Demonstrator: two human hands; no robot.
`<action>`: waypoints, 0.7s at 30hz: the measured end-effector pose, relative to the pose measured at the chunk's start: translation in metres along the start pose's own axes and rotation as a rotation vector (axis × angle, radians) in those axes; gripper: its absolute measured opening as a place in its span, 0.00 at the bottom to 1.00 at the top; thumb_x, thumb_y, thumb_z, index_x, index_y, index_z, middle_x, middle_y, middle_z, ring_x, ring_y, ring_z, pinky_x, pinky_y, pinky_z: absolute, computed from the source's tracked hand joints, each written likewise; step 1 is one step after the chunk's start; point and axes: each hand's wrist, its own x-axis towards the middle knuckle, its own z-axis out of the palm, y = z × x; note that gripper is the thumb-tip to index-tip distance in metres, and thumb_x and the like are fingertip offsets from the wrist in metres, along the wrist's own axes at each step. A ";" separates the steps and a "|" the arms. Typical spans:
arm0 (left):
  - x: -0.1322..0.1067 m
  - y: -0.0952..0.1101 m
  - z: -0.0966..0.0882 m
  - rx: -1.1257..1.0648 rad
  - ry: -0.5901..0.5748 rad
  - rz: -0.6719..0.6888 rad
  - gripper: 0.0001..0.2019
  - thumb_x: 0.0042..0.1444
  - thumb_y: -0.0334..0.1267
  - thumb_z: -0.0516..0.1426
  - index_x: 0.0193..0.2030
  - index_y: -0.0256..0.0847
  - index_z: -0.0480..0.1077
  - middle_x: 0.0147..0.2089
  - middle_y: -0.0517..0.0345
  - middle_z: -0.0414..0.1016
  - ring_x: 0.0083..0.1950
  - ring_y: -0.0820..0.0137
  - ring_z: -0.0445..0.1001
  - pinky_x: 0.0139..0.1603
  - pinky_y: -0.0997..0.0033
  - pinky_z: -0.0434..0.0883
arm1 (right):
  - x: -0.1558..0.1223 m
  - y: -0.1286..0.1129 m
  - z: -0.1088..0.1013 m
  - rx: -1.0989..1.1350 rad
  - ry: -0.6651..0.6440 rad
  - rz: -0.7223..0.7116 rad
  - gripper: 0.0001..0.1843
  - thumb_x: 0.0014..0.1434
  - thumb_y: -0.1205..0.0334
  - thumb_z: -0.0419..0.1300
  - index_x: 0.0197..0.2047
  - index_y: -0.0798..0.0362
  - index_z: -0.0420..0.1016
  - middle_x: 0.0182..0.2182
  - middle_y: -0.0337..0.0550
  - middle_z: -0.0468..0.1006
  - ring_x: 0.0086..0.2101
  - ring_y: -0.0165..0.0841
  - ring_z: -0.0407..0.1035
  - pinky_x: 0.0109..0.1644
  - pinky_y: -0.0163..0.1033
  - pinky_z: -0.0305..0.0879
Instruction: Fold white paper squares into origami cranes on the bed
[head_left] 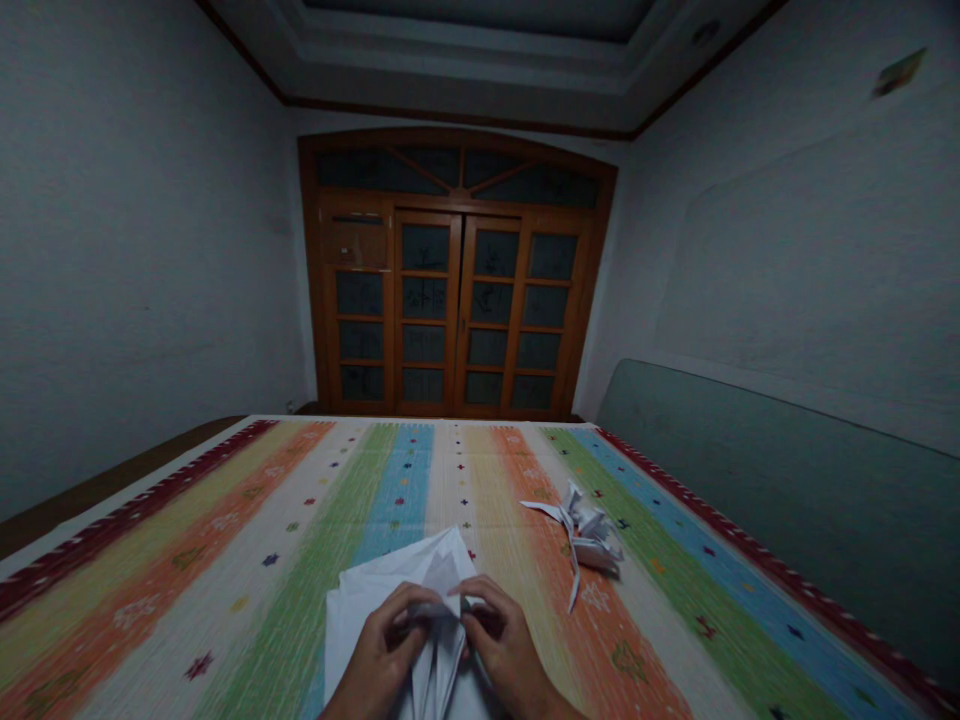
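Observation:
My left hand (pixel 382 655) and my right hand (pixel 504 645) are both pinched on a piece of white folded paper (pixel 424 580) at the near edge of the view. The two hands meet at the paper's middle fold, fingers curled over it. Under it lies a flat white sheet (pixel 346 620) on a striped, many-coloured cloth (pixel 262 560). A little to the right and farther away lies a finished white paper figure (pixel 585 535) with thin pointed strips sticking out, apart from both hands.
The cloth covers a wide flat surface with a dark red border (pixel 112 525). A green padded panel (pixel 765 480) runs along the right wall. A wooden door with glass panes (pixel 454 310) stands at the far end.

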 end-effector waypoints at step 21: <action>0.004 -0.017 -0.005 -0.014 0.090 0.037 0.26 0.41 0.44 0.72 0.49 0.43 0.77 0.51 0.47 0.79 0.56 0.49 0.73 0.60 0.54 0.69 | 0.002 0.006 -0.003 -0.022 -0.082 0.130 0.28 0.45 0.54 0.74 0.50 0.52 0.78 0.35 0.38 0.71 0.25 0.26 0.61 0.27 0.31 0.55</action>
